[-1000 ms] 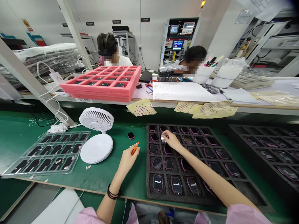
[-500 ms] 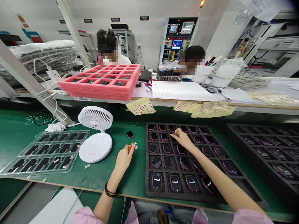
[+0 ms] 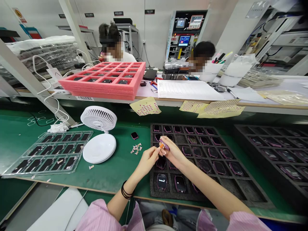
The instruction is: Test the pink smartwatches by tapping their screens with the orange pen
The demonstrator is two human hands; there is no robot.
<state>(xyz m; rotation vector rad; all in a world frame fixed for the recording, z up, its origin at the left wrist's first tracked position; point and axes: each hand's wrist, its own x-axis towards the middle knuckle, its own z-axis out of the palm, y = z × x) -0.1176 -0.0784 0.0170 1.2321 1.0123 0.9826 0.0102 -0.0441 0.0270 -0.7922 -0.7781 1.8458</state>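
My left hand point(image 3: 148, 158) pinches a small orange tool point(image 3: 161, 146), too small to tell its kind. Its tip is against a purple smartwatch point(image 3: 165, 145), which my right hand point(image 3: 175, 154) grips on edge. Both hands meet above the left part of a black foam tray point(image 3: 168, 194), where more purple-framed smartwatches sit face up in pockets. Several small pale tabs point(image 3: 136, 148) lie on the green mat left of my hands. Behind them is a single dark smartwatch point(image 3: 134, 135). My fingers hide part of the held watch.
A white fan point(image 3: 99, 149) stands to the left, beside a clear plastic tray point(image 3: 90, 136) of dark flat parts. Another foam tray point(image 3: 237, 130) is at the right. A pink foam tray point(image 3: 103, 91) rests on the shelf, with two people beyond it.
My right hand has lifted a smartwatch from the tray's second row and brought it nearer. My left hand has moved right from the pale tabs, bringing the orange tool to the watch.
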